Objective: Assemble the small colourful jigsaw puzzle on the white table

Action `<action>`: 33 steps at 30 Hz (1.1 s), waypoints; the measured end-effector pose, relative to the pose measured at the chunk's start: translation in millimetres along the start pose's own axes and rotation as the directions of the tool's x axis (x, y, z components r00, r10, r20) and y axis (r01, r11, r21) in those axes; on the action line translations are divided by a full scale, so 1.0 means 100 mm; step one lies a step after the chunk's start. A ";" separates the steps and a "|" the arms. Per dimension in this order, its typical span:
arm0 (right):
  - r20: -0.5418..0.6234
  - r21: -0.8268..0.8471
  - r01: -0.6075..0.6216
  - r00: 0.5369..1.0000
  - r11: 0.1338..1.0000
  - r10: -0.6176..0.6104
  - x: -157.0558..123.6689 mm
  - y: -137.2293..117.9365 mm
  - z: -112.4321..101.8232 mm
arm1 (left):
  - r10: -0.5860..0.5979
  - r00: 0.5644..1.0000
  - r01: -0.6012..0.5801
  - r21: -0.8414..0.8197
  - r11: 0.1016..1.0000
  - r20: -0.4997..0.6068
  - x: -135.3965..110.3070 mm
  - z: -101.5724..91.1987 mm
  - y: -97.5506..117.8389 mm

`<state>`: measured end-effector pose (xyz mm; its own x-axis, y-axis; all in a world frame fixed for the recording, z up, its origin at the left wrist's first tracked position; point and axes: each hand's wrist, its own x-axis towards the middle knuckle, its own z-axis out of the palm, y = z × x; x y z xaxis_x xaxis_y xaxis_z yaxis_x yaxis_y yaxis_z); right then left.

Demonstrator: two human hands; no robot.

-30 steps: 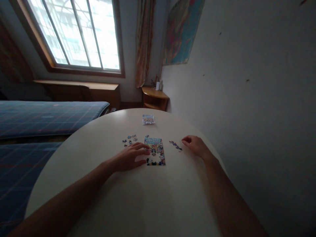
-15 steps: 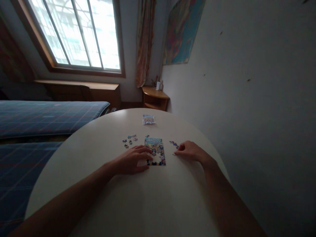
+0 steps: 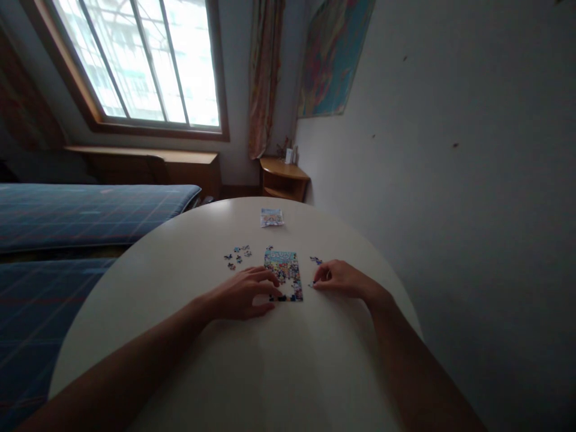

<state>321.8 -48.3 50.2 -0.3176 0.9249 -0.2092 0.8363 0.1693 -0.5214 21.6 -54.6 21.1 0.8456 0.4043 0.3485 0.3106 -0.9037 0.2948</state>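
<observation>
A small colourful jigsaw puzzle [image 3: 283, 268], partly assembled, lies on a round white table [image 3: 252, 366]. My left hand [image 3: 243, 294] rests flat beside its left edge, fingers spread, fingertips touching the puzzle. My right hand [image 3: 339, 279] sits just right of the puzzle with its fingers curled in a pinch near the puzzle's lower right corner; what it pinches is too small to make out. Several loose pieces [image 3: 237, 255] lie to the left of the puzzle. A few more pieces [image 3: 315, 260] lie to the right, above my right hand.
A small printed picture card [image 3: 271, 217] lies at the table's far edge. A white wall stands close on the right. A bed with a blue plaid cover [image 3: 81, 210] lies left of the table. A wooden corner shelf [image 3: 282, 177] and a window sit behind.
My right hand has slid left from the loose pieces on the right to the puzzle's right edge, closing into a pinch. My left hand crept slightly right along the puzzle's edge.
</observation>
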 end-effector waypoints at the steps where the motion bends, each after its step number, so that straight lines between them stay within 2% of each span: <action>1: 0.001 -0.004 0.000 1.000 1.000 0.000 0.00 0.00 0.00 | -0.002 1.000 0.002 0.001 1.000 0.005 0.00 0.00 0.01; 10: -0.045 -0.041 0.063 0.997 0.997 -0.065 0.03 -0.01 0.05 | 0.028 1.000 -0.027 -0.007 1.000 0.010 0.01 0.05 0.00; 17: 0.031 0.081 0.094 0.995 0.992 -0.097 0.00 0.01 0.01 | 0.059 0.998 -0.059 0.010 0.998 0.016 0.03 0.04 0.02; 28: -0.051 0.123 0.304 0.953 0.945 -0.300 0.00 -0.27 0.11 | 0.106 0.994 -0.106 0.067 0.992 -0.001 0.05 0.10 -0.04; 33: -0.033 0.159 0.339 0.941 0.927 -0.338 0.03 -0.31 0.19 | 0.125 0.992 -0.123 0.109 0.986 -0.013 0.06 0.14 -0.08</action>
<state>286.2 -57.1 49.9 -0.5663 0.8242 0.0069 0.5968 0.4158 -0.6862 31.0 -47.1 8.2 0.8721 0.2900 0.3942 0.2497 -0.9564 0.1512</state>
